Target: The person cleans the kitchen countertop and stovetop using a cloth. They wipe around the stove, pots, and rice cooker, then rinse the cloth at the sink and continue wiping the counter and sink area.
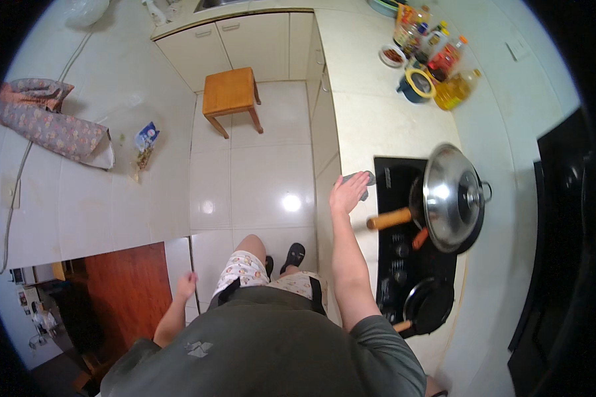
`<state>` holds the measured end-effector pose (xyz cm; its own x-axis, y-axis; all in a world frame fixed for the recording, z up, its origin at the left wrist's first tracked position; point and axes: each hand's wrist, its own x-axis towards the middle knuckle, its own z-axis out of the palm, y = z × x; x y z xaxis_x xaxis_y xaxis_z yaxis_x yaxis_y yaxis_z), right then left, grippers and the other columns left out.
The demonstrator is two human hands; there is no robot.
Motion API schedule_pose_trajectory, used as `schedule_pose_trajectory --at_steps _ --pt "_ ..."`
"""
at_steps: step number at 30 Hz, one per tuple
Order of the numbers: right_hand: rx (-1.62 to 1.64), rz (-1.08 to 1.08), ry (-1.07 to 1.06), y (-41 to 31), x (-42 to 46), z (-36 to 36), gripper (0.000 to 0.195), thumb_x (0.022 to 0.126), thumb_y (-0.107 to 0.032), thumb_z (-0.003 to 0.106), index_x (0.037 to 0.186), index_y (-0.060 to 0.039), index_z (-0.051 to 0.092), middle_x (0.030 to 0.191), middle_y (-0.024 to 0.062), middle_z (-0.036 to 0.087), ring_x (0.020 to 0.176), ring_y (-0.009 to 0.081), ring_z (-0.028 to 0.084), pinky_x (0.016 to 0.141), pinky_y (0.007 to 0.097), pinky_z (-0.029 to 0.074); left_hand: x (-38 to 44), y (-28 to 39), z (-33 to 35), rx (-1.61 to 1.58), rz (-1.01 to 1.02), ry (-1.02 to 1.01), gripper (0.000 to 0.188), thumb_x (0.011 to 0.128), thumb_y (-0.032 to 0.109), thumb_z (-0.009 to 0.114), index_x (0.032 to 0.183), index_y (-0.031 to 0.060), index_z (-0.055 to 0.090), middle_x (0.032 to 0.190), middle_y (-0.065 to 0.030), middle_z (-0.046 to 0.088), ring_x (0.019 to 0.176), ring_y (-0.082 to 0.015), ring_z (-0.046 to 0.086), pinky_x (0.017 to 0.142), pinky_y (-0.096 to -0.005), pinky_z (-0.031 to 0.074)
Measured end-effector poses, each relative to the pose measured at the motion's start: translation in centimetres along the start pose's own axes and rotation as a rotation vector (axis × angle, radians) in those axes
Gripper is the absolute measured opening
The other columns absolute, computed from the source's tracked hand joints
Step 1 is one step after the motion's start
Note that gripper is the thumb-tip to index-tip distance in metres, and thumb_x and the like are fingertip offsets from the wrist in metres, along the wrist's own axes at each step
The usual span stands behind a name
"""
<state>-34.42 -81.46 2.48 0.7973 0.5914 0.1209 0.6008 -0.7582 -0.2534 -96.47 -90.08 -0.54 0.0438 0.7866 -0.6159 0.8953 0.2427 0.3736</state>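
Note:
My right hand [350, 192] presses a grey cloth [370, 179] onto the pale countertop [360, 133], palm down with the fingers stretched over it. The cloth lies by the left edge of a black cooktop [392, 186]. A wok with a wooden handle [390, 219] sits on that cooktop, and a domed metal lid [449, 198] with a glass centre covers or leans over it. Down at my left side, away from any object, hangs my left hand [186, 286]. It is small and blurred, and its fingers look loosely curled.
A black pan [429, 306] rests on the near part of the cooktop. Against the wall stand an oil bottle [457, 90], a blue jug with a yellow rim [417, 87], several sauce bottles and a small bowl [392, 55]. On the floor ahead is a wooden stool [230, 93].

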Motion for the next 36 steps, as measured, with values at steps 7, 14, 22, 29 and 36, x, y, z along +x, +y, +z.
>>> schedule_pose_trajectory --at_steps 7,14,22,29,36 --pt "0.024 0.202 0.058 -7.3 9.0 3.5 0.071 0.099 -0.037 0.037 0.145 0.0122 0.017 0.154 0.0274 0.014 0.145 0.0368 0.013 0.118 0.0447 0.013 -2.4 -9.8 5.1 0.083 -0.047 -0.366 0.023 0.09 0.024 0.054 0.095 0.0053 0.066 0.093 -0.0147 0.068 0.089 -0.0315 0.065 0.08 -0.0417 0.051" --pt "0.036 0.023 -0.134 -9.4 19.3 6.5 0.077 0.097 -0.042 0.041 0.147 0.0093 0.014 0.156 0.0265 0.01 0.145 0.038 0.01 0.118 0.0464 0.012 20.5 -3.0 -4.1 0.399 0.321 -0.407 0.025 0.09 0.026 0.054 0.095 0.0058 0.067 0.104 -0.0152 0.067 0.095 -0.033 0.064 0.084 -0.0419 0.05" --pt "0.072 -0.104 -0.298 -16.3 31.7 9.9 0.08 0.096 -0.046 0.041 0.149 0.0049 0.009 0.157 0.0232 0.004 0.146 0.0373 0.003 0.118 0.0484 0.01 44.2 21.7 -20.8 -0.357 0.19 0.062 0.031 0.089 0.023 0.057 0.11 0.0007 0.064 0.1 -0.0147 0.069 0.096 -0.0224 0.065 0.083 -0.0346 0.05" --pt "0.078 -0.267 -0.23 -23.7 45.9 13.2 0.078 0.097 -0.045 0.041 0.149 0.0038 0.011 0.157 0.0225 0.008 0.145 0.0375 0.009 0.117 0.0499 0.013 53.3 36.8 -23.2 0.154 0.338 -0.102 0.028 0.089 0.019 0.051 0.107 0.0038 0.066 0.104 -0.0182 0.068 0.098 -0.0297 0.065 0.086 -0.0365 0.051" --pt "0.094 -0.386 -0.245 -31.2 60.2 17.1 0.076 0.096 -0.044 0.043 0.149 0.0035 0.015 0.157 0.0217 0.01 0.145 0.0374 0.011 0.116 0.0493 0.016 55.8 34.2 -21.3 0.164 0.37 -0.129 0.024 0.082 0.017 0.062 0.102 0.007 0.068 0.104 -0.0149 0.068 0.095 -0.0297 0.065 0.086 -0.0377 0.052"
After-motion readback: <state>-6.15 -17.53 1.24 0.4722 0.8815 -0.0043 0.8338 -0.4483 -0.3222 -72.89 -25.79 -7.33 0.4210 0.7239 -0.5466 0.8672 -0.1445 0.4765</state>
